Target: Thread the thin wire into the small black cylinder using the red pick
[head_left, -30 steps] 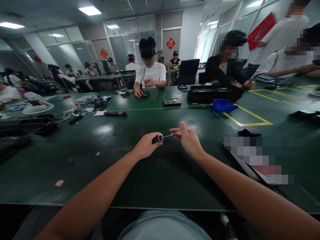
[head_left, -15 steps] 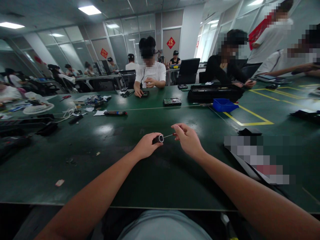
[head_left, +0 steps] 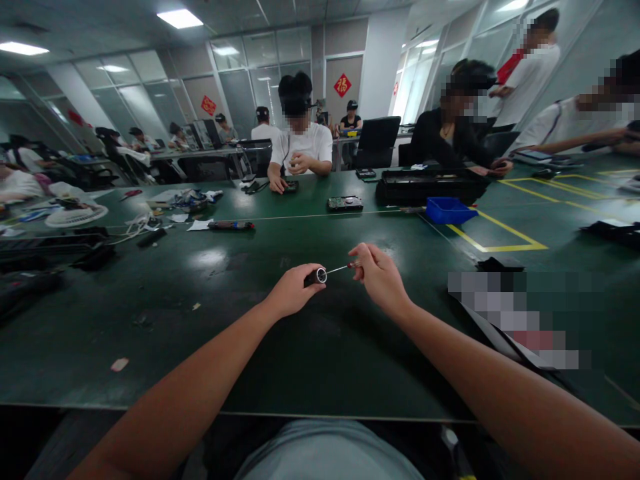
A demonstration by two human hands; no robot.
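Note:
My left hand (head_left: 290, 290) is closed around a small dark cylinder with a silver rim (head_left: 317, 276), held just above the green table (head_left: 240, 347). My right hand (head_left: 381, 279) pinches the handle of a thin screwdriver (head_left: 340, 269). Its metal shaft points left, with the tip at the cylinder's silver end. Both hands are near the middle of the table, a short way apart.
A blue tray (head_left: 447, 210) and a long black case (head_left: 429, 187) lie far right beside yellow tape lines (head_left: 495, 241). A circuit board (head_left: 345, 203), a pen-like tool (head_left: 231, 225) and cable clutter (head_left: 150, 230) lie further back. Several people sit across the table.
My right hand has turned slightly on the screwdriver and shifted a little; the left hand and cylinder stay put. A standing person at the far right has moved left.

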